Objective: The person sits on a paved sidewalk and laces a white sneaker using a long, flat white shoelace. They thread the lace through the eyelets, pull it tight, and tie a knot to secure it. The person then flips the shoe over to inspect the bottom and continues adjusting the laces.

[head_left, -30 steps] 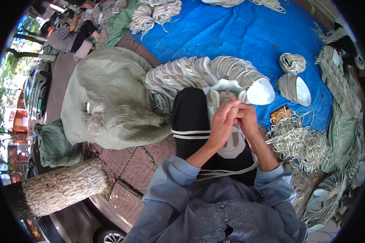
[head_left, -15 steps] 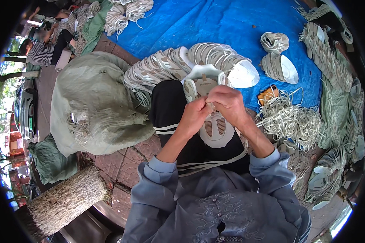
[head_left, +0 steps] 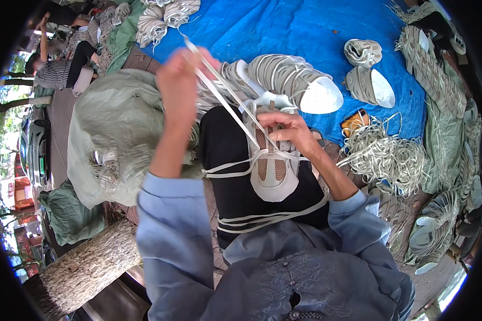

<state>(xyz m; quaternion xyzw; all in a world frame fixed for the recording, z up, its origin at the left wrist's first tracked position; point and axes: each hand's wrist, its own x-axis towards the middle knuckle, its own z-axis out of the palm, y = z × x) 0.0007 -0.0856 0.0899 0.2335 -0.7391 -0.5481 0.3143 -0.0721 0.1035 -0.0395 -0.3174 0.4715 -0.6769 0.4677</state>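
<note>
A beige and white shoe upper (head_left: 273, 187) lies across my dark-trousered lap, its toe toward me. A flat white shoelace (head_left: 226, 109) runs in two taut strands from its eyelets up and left to my left hand (head_left: 181, 77). That hand is raised, closed on the lace and blurred by motion. My right hand (head_left: 290, 131) rests at the upper's right side, fingers bent over its edge and gripping it near the lace holes. More lace (head_left: 273, 218) lies loosely across my thighs.
Stacked uppers (head_left: 281, 80) lie beyond my knees on a blue tarp (head_left: 262, 27). Two separate uppers (head_left: 367, 85) and a heap of white laces (head_left: 385, 155) are to the right. A large grey-green sack (head_left: 112, 134) and a tree trunk (head_left: 91, 262) stand left. Other people (head_left: 59, 69) sit far left.
Both hands were together over the upper. My left hand has swung up and left, drawing the lace out in long strands. My right hand has stayed by the upper.
</note>
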